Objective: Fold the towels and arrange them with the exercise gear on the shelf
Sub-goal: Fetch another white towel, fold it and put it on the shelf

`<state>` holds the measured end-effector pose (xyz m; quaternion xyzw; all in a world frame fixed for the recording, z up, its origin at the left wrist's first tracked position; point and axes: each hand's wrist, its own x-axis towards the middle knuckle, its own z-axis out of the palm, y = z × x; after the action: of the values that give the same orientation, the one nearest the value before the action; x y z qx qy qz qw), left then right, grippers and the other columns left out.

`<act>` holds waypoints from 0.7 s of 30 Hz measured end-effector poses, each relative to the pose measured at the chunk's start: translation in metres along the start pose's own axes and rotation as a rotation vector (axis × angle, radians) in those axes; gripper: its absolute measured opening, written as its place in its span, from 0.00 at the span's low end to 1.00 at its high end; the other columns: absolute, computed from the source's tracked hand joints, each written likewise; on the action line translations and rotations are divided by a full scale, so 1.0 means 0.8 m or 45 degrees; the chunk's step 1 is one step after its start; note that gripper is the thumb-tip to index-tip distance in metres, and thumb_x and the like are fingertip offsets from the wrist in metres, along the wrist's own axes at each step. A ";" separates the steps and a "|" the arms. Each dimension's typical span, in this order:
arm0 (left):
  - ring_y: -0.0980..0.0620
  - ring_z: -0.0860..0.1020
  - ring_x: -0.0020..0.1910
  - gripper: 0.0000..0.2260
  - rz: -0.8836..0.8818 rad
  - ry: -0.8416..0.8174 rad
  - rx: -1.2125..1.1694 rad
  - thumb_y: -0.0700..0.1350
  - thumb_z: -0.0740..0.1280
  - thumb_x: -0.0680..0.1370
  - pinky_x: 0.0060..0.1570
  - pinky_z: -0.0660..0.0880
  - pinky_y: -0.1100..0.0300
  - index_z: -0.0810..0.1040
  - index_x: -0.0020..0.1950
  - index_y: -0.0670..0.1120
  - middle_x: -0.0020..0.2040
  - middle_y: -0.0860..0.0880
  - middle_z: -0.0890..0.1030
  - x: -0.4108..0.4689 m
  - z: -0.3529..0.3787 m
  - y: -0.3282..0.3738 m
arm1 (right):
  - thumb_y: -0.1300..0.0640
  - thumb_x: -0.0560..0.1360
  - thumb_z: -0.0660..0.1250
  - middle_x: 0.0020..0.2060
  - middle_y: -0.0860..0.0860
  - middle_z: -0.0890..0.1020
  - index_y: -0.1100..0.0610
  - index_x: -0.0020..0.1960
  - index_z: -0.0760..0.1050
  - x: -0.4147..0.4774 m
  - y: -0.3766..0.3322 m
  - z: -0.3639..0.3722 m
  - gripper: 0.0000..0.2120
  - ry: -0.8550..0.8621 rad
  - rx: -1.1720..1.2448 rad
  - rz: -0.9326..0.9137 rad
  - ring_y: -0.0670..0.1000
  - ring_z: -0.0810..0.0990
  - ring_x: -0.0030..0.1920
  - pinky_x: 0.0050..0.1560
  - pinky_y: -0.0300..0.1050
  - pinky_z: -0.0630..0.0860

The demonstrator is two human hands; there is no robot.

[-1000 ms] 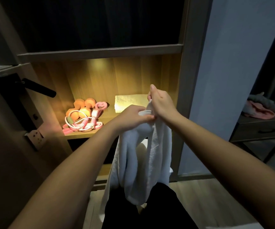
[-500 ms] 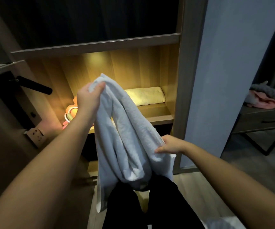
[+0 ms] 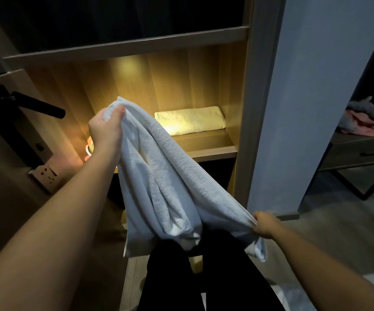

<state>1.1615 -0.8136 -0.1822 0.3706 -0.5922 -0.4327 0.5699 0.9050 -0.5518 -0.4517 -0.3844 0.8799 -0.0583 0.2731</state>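
— While pulling the white towel (image 3: 170,176) tight above the black trousers (image 3: 204,277), better to raise the low end level with the high end first.
— Low end held how?
— Pinched by the right hand (image 3: 264,224), nearest and lowest, with curled fingers closed on a bunched end. Hard to tell whether a true corner or only a gather of cloth.
— So look for the real corners before folding?
— Yes. Slide along the edge to the hem, spread both ends well apart, and shake once to open the twisted layers. Only then fold in half, edge on edge.
— And the high end?
— Gripped by the left hand (image 3: 106,129), farther and higher, just in front of the shelf (image 3: 213,151). Fingers and thumb wrapped around a thick bundle of cloth.
— Look of the towel?
— White terry, soft and thick. Stretched on a slant between both hands in several loose folds, sagging lowest near the legs. Not flat anywhere yet; probably heavy enough to need a firm shake.
— Behind it?
— On the lit wooden shelf, at the right, one folded towel (image 3: 190,120), neat and yellowish under the lamp. At the left, only a small pink and orange part of the exercise gear (image 3: 89,149), just past the left wrist; all else hidden. Far right, well apart from the cupboard, a pink cloth (image 3: 361,129) on a dark side table (image 3: 358,153).
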 end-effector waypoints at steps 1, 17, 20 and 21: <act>0.57 0.78 0.46 0.01 -0.009 0.007 -0.007 0.49 0.69 0.76 0.48 0.77 0.60 0.79 0.44 0.54 0.43 0.57 0.79 0.000 0.001 0.000 | 0.61 0.72 0.64 0.49 0.56 0.80 0.54 0.45 0.72 0.000 0.006 0.003 0.04 0.046 0.052 0.053 0.56 0.79 0.48 0.46 0.45 0.74; 0.57 0.79 0.50 0.04 -0.101 0.056 -0.022 0.50 0.68 0.77 0.55 0.78 0.58 0.76 0.51 0.55 0.45 0.58 0.78 0.002 0.003 0.003 | 0.66 0.78 0.61 0.42 0.63 0.81 0.64 0.43 0.76 -0.010 0.075 0.035 0.07 0.286 0.837 0.627 0.60 0.82 0.41 0.44 0.55 0.82; 0.59 0.79 0.47 0.03 -0.108 0.067 -0.024 0.50 0.69 0.77 0.51 0.77 0.59 0.77 0.48 0.55 0.44 0.58 0.79 0.003 0.004 0.001 | 0.65 0.77 0.61 0.35 0.59 0.74 0.59 0.39 0.72 -0.011 0.073 0.035 0.08 0.232 1.272 0.553 0.54 0.71 0.32 0.37 0.46 0.77; 0.59 0.79 0.46 0.02 -0.114 0.069 -0.021 0.50 0.69 0.76 0.52 0.77 0.59 0.77 0.47 0.55 0.44 0.58 0.79 0.004 0.003 0.001 | 0.66 0.77 0.60 0.32 0.58 0.72 0.59 0.40 0.71 -0.013 0.070 0.033 0.08 0.175 1.421 0.543 0.52 0.69 0.30 0.35 0.44 0.76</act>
<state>1.1590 -0.8159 -0.1799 0.4035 -0.5557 -0.4526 0.5688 0.8887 -0.5029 -0.4871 0.0066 0.7898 -0.4802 0.3817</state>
